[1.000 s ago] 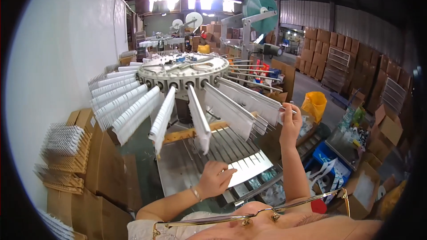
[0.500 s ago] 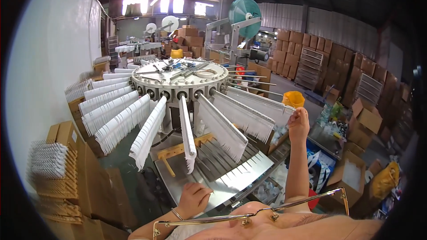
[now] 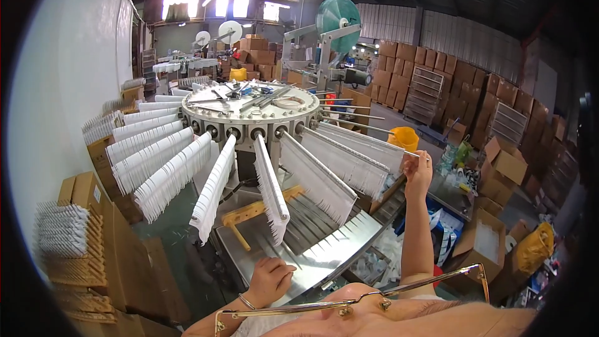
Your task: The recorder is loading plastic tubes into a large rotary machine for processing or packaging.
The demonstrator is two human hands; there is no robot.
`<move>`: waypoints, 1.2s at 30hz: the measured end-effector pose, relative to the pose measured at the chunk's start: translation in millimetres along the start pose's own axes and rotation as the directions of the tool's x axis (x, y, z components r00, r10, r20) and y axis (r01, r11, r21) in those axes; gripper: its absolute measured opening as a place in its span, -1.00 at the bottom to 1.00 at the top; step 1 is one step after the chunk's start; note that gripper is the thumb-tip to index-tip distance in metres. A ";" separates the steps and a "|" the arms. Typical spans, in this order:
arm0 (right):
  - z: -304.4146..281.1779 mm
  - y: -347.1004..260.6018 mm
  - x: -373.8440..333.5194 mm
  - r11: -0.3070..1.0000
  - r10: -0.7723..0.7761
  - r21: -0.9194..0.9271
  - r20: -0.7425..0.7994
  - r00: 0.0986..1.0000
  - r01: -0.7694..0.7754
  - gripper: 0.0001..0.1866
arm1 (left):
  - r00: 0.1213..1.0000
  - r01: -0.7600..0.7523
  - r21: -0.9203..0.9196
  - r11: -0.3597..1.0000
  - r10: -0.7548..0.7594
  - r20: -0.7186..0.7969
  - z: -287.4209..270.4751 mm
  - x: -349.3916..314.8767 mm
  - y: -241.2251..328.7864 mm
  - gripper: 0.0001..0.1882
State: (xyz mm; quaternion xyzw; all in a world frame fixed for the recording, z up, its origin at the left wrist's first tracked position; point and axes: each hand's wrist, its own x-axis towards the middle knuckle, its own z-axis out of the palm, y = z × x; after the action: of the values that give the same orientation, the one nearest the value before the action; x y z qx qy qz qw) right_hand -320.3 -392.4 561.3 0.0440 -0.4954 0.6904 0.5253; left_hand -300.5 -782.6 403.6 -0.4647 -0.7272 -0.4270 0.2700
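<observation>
A round machine hub (image 3: 249, 109) carries several rods around its rim, most hung with white fringed strips (image 3: 321, 178). My right hand (image 3: 418, 173) is raised at the right, fingers closed on the outer end of a rod (image 3: 407, 153) with strips hanging from it. My left hand (image 3: 271, 279) is low in front, by the near edge of a metal tray (image 3: 337, 243). Its fingers are curled together, and whatever may be between them is hidden. On the tray lie loose thin rods (image 3: 298, 221) and a wooden rack (image 3: 259, 207).
Bare rods (image 3: 355, 117) stick out at the hub's right. Cartons (image 3: 112, 231) and a pegged wooden rack with white pieces (image 3: 65, 231) stand at the left. A yellow container (image 3: 404, 138) is beyond my right hand. Open cartons (image 3: 502, 165) stand at the right.
The hanging strips in front have swung rightward around the hub. My right hand stays at a rod's end, and my left hand has hardly moved. The whole view has shifted slightly.
</observation>
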 end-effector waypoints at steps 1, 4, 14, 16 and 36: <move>-0.2 0.5 0.6 1.000 -0.007 0.004 0.004 1.000 0.007 -0.75 | 1.000 0.003 -0.003 1.000 -0.003 0.003 -0.5 -1.2 -0.8 -0.88; -2.2 2.4 2.9 0.986 0.043 0.160 0.034 0.999 -0.048 -0.72 | 0.999 0.026 0.012 1.000 -0.026 0.033 -0.6 -5.9 -3.1 -0.88; -2.0 18.5 17.0 0.994 -0.082 0.081 0.185 0.979 0.068 -0.64 | 1.000 0.004 -0.009 1.000 -0.004 0.023 17.1 -21.8 -12.6 -0.87; -2.6 20.1 17.7 0.993 -0.091 0.096 0.181 0.979 0.074 -0.66 | 0.999 0.016 0.011 1.000 -0.016 0.039 19.5 -23.3 -13.2 -0.88; -6.2 18.9 13.6 0.984 -0.102 0.157 0.082 0.991 0.088 -0.67 | 0.975 0.133 0.028 0.991 -0.135 0.178 28.1 -27.7 -6.1 -0.90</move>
State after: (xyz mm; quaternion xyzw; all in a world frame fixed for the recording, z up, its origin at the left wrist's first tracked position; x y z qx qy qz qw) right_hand -338.1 -377.8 554.1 0.1388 -0.4615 0.6978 0.5299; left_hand -294.2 -771.7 365.7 -0.4491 -0.7816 -0.3949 0.1774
